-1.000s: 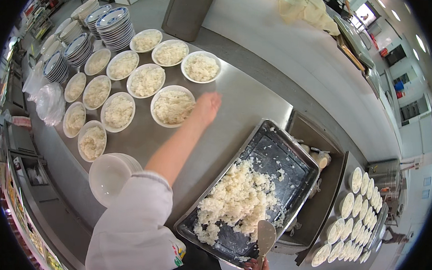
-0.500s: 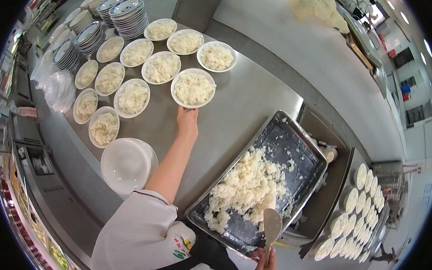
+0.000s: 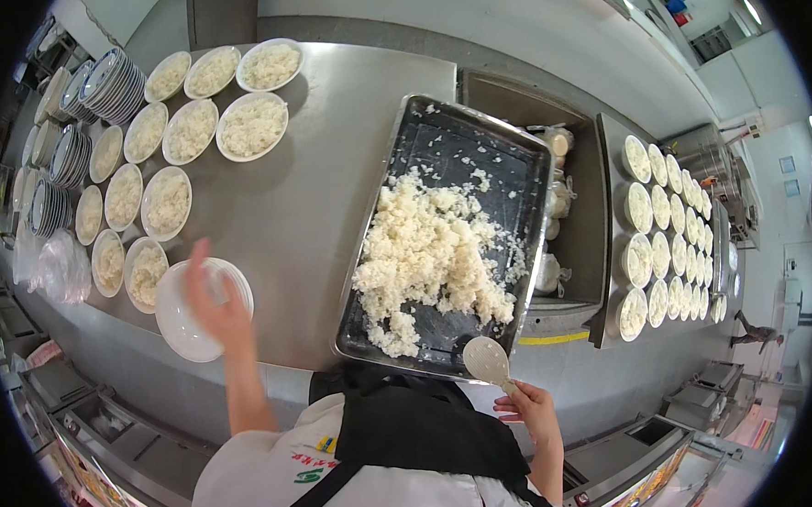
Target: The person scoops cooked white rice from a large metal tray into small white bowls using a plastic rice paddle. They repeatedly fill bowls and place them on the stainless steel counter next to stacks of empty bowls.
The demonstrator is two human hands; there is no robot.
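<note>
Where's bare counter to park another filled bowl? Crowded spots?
Free: steel counter between the filled rice bowls and the rice tray. Crowded: left edge, bowls rim to rim beside stacked plates; empty bowl stack under the left hand.

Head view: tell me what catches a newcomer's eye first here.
A big dark tray heaped with white rice sits mid-counter. Filled rice bowls crowd the counter's far left, and more line the right shelf. The left hand hovers over a stack of empty bowls; the right hand holds a rice paddle.
</note>
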